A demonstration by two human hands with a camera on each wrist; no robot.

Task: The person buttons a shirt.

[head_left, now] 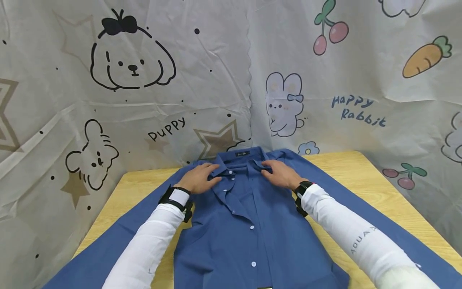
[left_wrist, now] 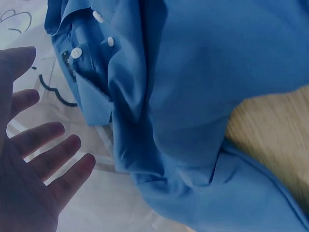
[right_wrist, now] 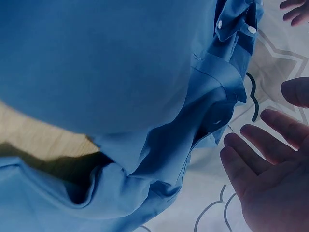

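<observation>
A blue long-sleeved shirt (head_left: 223, 241) lies front up, its collar (head_left: 258, 152) at the far end and its sleeves spread to both sides. White buttons run down the front, and the placket gapes near the neck. Over the left collar point is my left hand (head_left: 197, 179); in the left wrist view its fingers (left_wrist: 72, 183) are spread and apart from the cloth. My right hand (head_left: 282, 174) hovers by the right collar point. The right wrist view shows its fingers (right_wrist: 251, 164) extended, with no cloth between them.
The shirt lies on a light wooden table (head_left: 346, 168). Behind and beside it hangs a pale curtain (head_left: 216, 48) printed with cartoon animals, stars and fruit. A dark strap with a device (head_left: 175, 196) sits on the left wrist, another (head_left: 302, 192) on the right.
</observation>
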